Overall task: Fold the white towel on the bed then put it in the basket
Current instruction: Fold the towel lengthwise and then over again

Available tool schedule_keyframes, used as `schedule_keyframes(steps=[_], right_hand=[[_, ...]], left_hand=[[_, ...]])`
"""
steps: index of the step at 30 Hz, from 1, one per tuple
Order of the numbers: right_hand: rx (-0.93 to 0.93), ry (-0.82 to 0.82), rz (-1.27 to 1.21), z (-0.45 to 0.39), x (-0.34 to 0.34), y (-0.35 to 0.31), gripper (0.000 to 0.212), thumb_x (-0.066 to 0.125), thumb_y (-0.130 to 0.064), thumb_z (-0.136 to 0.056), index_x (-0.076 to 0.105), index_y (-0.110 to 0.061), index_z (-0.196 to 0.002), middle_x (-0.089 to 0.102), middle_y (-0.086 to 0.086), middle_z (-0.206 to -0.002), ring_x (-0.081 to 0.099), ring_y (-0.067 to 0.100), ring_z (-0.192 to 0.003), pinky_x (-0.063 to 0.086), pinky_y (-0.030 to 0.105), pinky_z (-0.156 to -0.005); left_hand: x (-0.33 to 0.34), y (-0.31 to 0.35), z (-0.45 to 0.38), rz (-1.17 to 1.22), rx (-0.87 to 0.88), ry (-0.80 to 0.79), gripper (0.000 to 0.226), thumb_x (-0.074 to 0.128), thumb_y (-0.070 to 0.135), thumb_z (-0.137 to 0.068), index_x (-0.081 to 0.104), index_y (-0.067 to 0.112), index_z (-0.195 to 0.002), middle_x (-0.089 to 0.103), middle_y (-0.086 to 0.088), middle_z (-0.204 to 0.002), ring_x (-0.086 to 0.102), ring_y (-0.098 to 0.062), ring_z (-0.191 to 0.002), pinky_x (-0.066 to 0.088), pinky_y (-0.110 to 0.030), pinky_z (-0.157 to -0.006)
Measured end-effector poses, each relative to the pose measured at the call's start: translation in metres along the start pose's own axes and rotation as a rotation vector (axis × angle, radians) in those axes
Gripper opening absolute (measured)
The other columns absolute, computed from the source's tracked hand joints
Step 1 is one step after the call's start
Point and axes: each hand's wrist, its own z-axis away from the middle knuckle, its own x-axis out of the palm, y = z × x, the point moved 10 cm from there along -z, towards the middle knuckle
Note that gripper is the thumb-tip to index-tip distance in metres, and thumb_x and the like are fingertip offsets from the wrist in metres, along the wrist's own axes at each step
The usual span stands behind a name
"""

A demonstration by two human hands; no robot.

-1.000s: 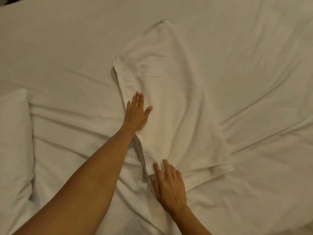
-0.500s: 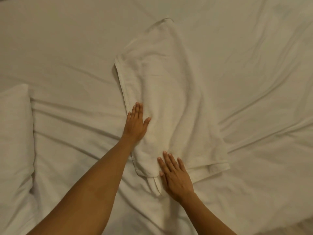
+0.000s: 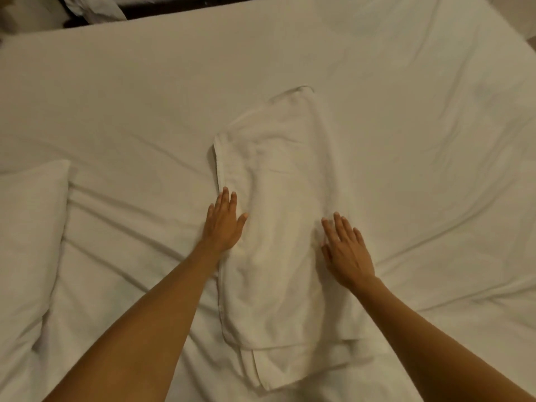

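Towel [image 3: 278,227]: folded into a long strip on the bed [image 3: 406,111]
Hands: left hand [image 3: 223,224] and right hand [image 3: 346,250] flat, splayed, pressing its edges
Left: more folds, basket unseen

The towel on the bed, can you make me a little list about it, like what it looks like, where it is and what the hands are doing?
towel: white towel, folded into a long strip, lower layers sticking out at the near end
where: flat on the bed, near the middle
left hand: open, palm down on the towel's left edge
right hand: open, palm down on the towel's right edge
pillow: to the left, apart from the towel
basket: not in view
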Motion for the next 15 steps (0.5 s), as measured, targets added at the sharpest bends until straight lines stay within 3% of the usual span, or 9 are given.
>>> schedule_keyframes(steps=[3,15], right_hand=[[0.002,0.022,0.001,-0.041,-0.025,0.009,0.059,0.026,-0.037,-0.101,0.006,-0.018,-0.153,0.0,0.01,-0.161,0.002,0.025,-0.149,0.007,0.039,-0.12],[-0.042,0.128,-0.012,-0.21,-0.093,0.025,0.063,0.032,-0.042,-0.1,0.006,-0.02,-0.153,0.001,0.01,-0.161,0.006,0.027,-0.148,0.013,0.04,-0.12]], left_hand=[[-0.016,0.001,-0.029,-0.007,-0.015,0.014,0.066,0.03,0.041,-0.102,0.006,0.009,-0.155,-0.009,-0.011,-0.162,-0.002,-0.023,-0.151,0.004,-0.041,-0.123],[-0.089,0.01,-0.171,-0.024,-0.085,0.108,0.068,0.03,0.042,-0.102,0.006,0.007,-0.154,-0.01,-0.013,-0.162,-0.007,-0.025,-0.151,0.003,-0.041,-0.123]])
